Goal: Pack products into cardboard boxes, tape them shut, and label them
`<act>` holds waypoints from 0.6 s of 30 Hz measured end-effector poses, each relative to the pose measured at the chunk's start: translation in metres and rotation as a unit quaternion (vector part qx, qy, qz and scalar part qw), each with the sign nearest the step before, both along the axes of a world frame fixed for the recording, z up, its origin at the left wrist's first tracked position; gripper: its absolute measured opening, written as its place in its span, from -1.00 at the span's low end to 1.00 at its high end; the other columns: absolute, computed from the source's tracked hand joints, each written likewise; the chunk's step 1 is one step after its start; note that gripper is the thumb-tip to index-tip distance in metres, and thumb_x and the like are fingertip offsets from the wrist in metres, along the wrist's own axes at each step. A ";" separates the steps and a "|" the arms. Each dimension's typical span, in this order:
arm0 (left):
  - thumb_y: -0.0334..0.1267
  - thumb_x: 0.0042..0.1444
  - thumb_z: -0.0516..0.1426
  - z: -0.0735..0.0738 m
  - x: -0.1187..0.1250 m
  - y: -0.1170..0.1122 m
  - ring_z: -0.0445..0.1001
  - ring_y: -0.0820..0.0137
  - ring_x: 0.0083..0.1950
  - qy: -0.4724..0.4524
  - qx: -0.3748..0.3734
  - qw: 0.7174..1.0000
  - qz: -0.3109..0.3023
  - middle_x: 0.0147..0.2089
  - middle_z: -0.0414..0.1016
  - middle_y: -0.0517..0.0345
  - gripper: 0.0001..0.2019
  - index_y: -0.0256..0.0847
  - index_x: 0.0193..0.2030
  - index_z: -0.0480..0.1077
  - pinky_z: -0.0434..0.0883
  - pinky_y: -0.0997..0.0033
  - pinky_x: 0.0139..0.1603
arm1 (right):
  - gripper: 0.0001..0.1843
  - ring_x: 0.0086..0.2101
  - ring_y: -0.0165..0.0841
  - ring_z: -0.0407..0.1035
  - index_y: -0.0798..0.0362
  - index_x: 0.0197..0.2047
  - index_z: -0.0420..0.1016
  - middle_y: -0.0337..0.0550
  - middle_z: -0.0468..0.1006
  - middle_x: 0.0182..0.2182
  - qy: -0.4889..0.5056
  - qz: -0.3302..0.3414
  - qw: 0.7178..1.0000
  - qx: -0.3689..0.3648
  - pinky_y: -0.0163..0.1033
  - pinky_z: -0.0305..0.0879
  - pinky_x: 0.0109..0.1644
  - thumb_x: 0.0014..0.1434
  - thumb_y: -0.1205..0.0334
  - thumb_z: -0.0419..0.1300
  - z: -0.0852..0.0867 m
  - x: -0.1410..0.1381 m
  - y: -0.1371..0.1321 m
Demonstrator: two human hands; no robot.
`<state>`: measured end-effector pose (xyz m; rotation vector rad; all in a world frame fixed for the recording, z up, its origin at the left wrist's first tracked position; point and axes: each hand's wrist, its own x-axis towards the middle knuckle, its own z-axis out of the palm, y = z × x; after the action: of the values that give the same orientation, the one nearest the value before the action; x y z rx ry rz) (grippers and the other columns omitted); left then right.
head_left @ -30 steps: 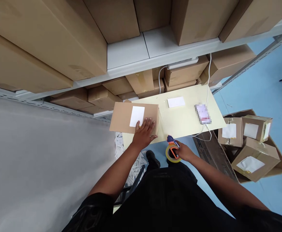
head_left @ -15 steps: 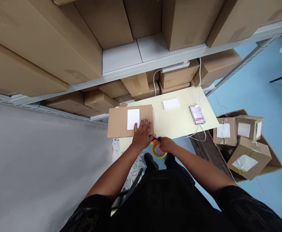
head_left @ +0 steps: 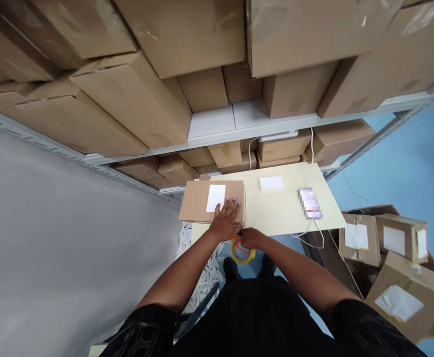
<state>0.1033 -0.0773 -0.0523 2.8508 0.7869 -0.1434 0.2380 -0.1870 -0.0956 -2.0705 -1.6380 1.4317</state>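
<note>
A brown cardboard box with a white label lies on the left part of the pale table. My left hand rests flat on the box's top by its right end, fingers spread and partly over the label. At the box's near right corner, my right hand is closed on a tape dispenser with orange parts and a yellow-edged roll of tape. Its handle is hidden in my fist. The dispenser's head is close to my left thumb, below the table edge.
A white card and a phone with a cable lie on the table. Shelves full of cardboard boxes rise behind. Labelled boxes fill a large carton at right. Shredded paper is on the floor at left.
The view has tilted up, showing more of the upper shelf. My right hand and the tape dispenser have shifted slightly at the box's corner; my left hand stays on the box.
</note>
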 end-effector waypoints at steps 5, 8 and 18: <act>0.01 0.36 0.02 0.007 -0.002 0.001 -0.19 0.04 0.63 0.002 -0.040 0.999 0.007 0.62 -0.15 -0.12 -0.26 -0.19 0.59 -0.07 -0.20 -0.22 0.54 | -0.60 -0.02 -0.09 0.57 0.08 0.01 0.59 0.03 0.67 -0.05 -0.010 0.033 0.999 -0.015 -0.21 0.41 -0.06 0.09 0.46 0.22 0.010 0.060 -0.059; -0.08 0.33 0.04 0.010 -0.001 0.002 -0.24 0.06 0.63 0.021 -0.077 0.997 0.022 0.63 -0.22 -0.04 -0.26 -0.13 0.59 -0.08 -0.27 -0.21 0.55 | -0.45 -0.17 -0.16 0.59 0.14 0.12 0.48 0.03 0.68 -0.13 -0.014 -0.090 0.994 -0.053 -0.27 0.34 -0.25 0.02 0.44 0.17 0.018 0.114 -0.088; -0.08 0.15 0.18 0.011 -0.007 0.009 -0.28 0.04 0.64 -0.012 -0.152 0.988 0.026 0.64 -0.28 -0.03 -0.10 -0.11 0.59 -0.09 -0.34 -0.23 0.55 | -0.61 -0.33 -0.22 0.51 0.00 -0.03 0.49 -0.12 0.65 -0.30 -0.040 -0.311 0.936 0.162 -0.26 0.28 -0.32 0.04 0.15 0.29 0.141 0.169 0.026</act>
<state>0.0967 -0.0683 -0.0418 2.5387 0.7605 -0.2034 0.4075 -0.1607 0.0459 -2.1746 -0.9939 0.8161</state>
